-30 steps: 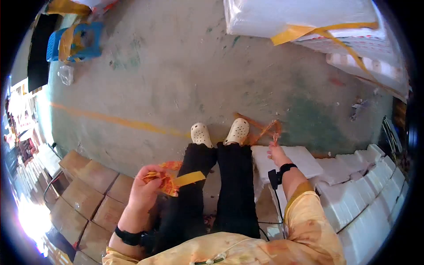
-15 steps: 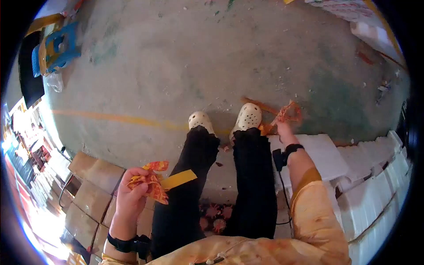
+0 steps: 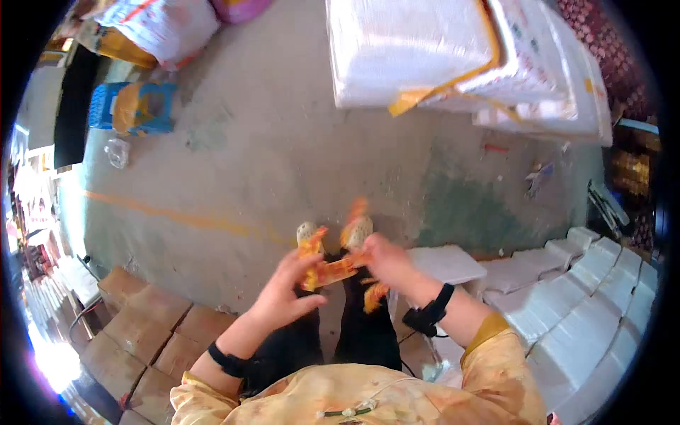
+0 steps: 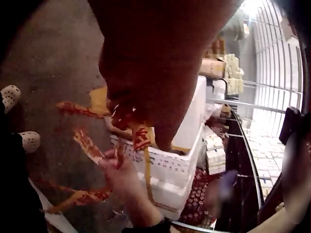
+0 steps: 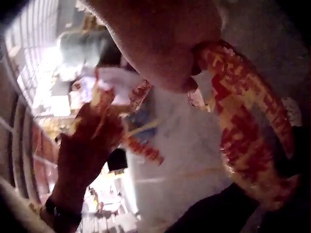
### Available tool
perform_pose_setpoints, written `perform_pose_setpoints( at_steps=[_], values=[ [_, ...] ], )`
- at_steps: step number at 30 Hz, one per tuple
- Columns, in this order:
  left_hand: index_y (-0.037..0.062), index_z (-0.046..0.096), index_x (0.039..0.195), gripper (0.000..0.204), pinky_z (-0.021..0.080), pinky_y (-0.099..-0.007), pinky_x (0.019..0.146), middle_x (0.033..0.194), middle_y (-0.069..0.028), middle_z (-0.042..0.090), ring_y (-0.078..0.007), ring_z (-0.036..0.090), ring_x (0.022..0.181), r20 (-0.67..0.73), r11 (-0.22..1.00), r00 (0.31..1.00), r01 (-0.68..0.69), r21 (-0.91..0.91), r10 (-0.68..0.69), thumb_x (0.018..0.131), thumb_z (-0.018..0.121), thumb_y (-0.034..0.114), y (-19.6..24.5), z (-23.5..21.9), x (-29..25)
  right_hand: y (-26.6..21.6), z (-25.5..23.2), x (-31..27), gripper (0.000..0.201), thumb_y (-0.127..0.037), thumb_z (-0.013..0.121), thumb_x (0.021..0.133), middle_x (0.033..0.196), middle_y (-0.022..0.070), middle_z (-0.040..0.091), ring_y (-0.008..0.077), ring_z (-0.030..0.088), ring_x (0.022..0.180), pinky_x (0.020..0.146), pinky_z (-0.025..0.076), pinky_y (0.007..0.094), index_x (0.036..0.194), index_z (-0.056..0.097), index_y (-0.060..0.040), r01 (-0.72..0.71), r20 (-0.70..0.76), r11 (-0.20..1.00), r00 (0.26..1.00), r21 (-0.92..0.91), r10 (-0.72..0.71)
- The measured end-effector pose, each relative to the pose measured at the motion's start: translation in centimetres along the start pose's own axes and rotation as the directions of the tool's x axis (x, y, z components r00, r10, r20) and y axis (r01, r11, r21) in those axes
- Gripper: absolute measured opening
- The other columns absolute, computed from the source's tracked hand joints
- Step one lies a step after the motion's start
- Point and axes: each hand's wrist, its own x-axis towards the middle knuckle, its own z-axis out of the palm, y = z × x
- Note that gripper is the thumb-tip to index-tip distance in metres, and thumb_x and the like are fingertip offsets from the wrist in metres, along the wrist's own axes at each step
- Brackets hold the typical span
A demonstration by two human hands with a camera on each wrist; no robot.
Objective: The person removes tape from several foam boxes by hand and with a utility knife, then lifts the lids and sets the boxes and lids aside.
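Note:
Both hands are in front of the knees with crumpled red-and-yellow tape between them. My left hand (image 3: 287, 287) holds a crumpled bunch of tape (image 3: 312, 275), its thumb sticking out to the side. Close on the right, my right hand (image 3: 388, 262) pinches a twisted strip of the same patterned tape (image 5: 243, 141), which hangs in a loop below the fingers in the right wrist view. A blurred piece of tape (image 3: 333, 270) spans the gap between the hands. Loose tape ends (image 3: 374, 296) dangle under the right hand. The left fingertips are partly hidden by tape.
White foam boxes (image 3: 414, 53) bound with yellow tape stand ahead. More white foam pieces (image 3: 567, 319) line the right side. Brown cartons (image 3: 145, 319) sit on the left. A blue stool (image 3: 152, 106) is at far left on the concrete floor (image 3: 283, 134).
My right hand has come in from the far right, bringing its tape strip towards the left hand. The left hand has moved right and forward with its bunch. The head view has tilted up.

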Motion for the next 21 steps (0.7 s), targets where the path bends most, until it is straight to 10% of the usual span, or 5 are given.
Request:
perform_pose_setpoints(
  at_steps=[6,12,16,18,21],
  values=[
    [0.0133,0.021,0.138,0.097,0.039,-0.0382,0.095,0.127,-0.0201,0.035,-0.0342,0.045,0.112,-0.091,0.951,0.946,-0.308,0.031,0.31,0.06,0.08,0.013,7.2,-4.9,-4.2,-16.8,-3.7,-9.5,0.026,-0.011,0.058,0.077,0.088,0.0171,0.059,0.0361,0.057,0.081,0.068,0.046,0.0404,0.1,0.049,-0.0063,0.631,-0.156,0.756,0.776,0.177,-0.611],
    [0.0084,0.005,0.139,0.108,0.034,-0.0378,0.099,0.13,-0.0149,0.035,-0.0254,0.041,0.119,-0.407,0.805,0.748,-0.592,-0.05,0.524,0.061,0.079,0.004,13.7,-12.0,-9.0,-28.4,-4.4,-15.3,0.022,-0.005,0.048,0.083,0.099,0.0036,0.046,0.0098,0.046,0.092,0.081,0.041,0.0266,0.105,0.042,-0.0043,0.63,-0.22,0.473,0.714,0.616,-0.665],
    [0.0057,0.024,0.134,0.069,0.035,-0.0369,0.098,0.127,-0.0128,0.043,-0.0205,0.045,0.112,-0.595,0.793,0.713,-0.576,-0.198,0.37,0.077,0.064,0.003,14.6,-16.0,-9.8,-34.3,-6.0,-17.7,0.033,-0.015,0.049,0.088,0.105,0.0113,0.052,0.0204,0.05,0.1,0.09,0.038,0.0327,0.117,0.041,-0.0014,0.784,-0.096,0.513,0.574,0.349,-0.813],
    [0.0041,0.038,0.128,0.04,0.035,-0.0384,0.099,0.129,-0.0107,0.044,-0.0243,0.046,0.115,-0.499,0.41,0.829,-0.559,-0.721,0.252,0.091,0.044,0.019,13.9,-18.2,-10.0,-36.5,-8.7,-19.2,0.033,-0.016,0.051,0.086,0.106,0.0189,0.053,0.0288,0.054,0.098,0.086,0.041,0.037,0.116,0.044,-0.003,0.839,0.173,0.532,0.545,-0.116,-0.821],
    [0.0027,0.052,0.117,0.035,0.043,-0.0294,0.089,0.115,-0.0077,0.054,-0.0174,0.053,0.103,-0.563,0.823,0.801,-0.451,-0.346,0.203,0.082,0.05,-0.001,15.4,-20.2,-11.6,-37.1,-12.9,-20.0,0.024,-0.016,0.053,0.082,0.093,0.0203,0.06,0.0338,0.059,0.087,0.076,0.045,0.0424,0.102,0.054,-0.0034,0.836,0.29,0.446,0.534,-0.319,-0.794]
  ],
)
